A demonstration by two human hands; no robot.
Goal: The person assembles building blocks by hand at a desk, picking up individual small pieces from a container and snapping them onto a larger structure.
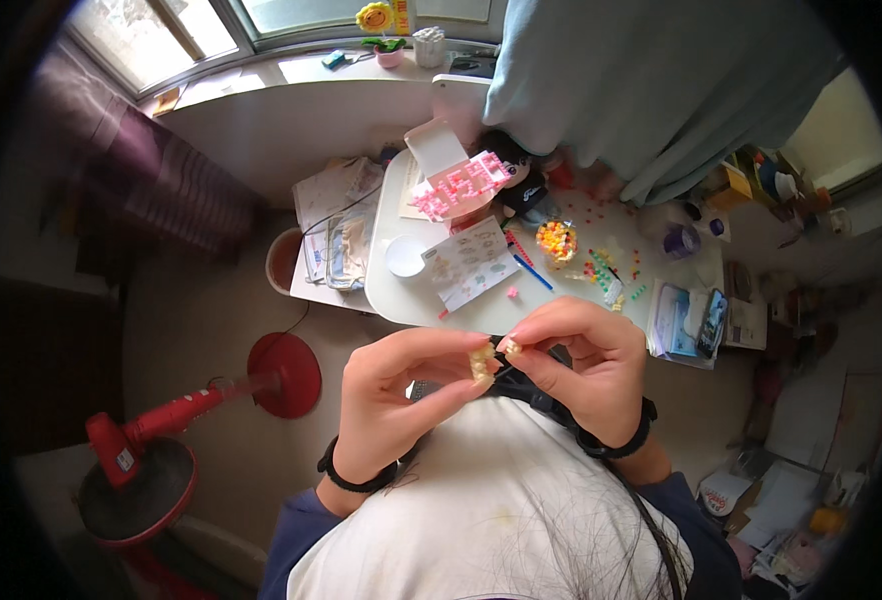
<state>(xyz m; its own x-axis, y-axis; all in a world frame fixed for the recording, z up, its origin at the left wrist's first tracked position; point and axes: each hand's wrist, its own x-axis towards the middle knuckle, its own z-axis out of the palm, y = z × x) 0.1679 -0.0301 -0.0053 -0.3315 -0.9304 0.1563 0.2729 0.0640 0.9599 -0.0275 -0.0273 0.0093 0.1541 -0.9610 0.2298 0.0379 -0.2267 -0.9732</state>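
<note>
Cream knobbly piece (480,364) pinched in left hand (389,388); small cream piece (512,347) pinched in right hand (596,368). Fingertips nearly meeting, between white shirt (441,520) and table (401,300). Risk: slack fingertip pinch could let small piece slip, drop.

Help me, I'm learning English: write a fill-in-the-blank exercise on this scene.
The larger knobbly cream-coloured piece is pinched in the person's ____ hand.
The black-headed standing fan has a round base coloured ____.
The heap of orange and yellow beads lies to the ____ of the round white dish.

Missing words: left; red; right.
</note>
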